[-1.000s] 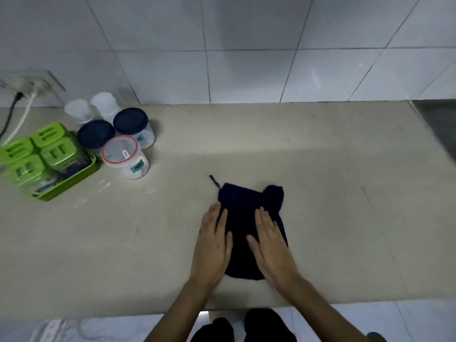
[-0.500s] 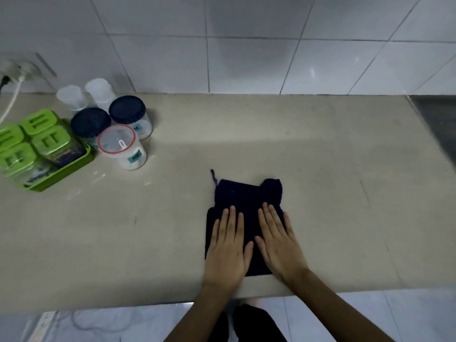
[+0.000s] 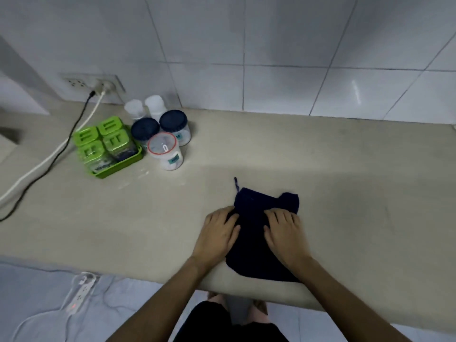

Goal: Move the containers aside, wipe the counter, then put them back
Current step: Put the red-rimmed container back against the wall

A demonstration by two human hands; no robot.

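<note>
A dark navy cloth (image 3: 256, 248) lies on the beige counter (image 3: 345, 169) near its front edge. My left hand (image 3: 218, 234) rests on the cloth's left edge and my right hand (image 3: 285, 233) on its right part, both with fingers curled into the fabric. The containers stand grouped at the back left: a green tray (image 3: 128, 161) of green-lidded jars (image 3: 108, 138), two jars with dark blue lids (image 3: 145, 129) (image 3: 173, 120), a clear jar with a red-rimmed lid (image 3: 164, 150), and two small white cups (image 3: 134, 108) (image 3: 154, 104) by the wall.
A wall socket (image 3: 93, 82) behind the containers feeds a black and a white cable (image 3: 47, 161) that run left across the counter. White crumbs or smears lie on the counter beside the tray. A power strip (image 3: 80, 293) lies on the floor below the front edge.
My flat, spread fingers have curled into the cloth, and both hands sit slightly nearer me on it. The view has swung left and up, so more of the wall and socket shows.
</note>
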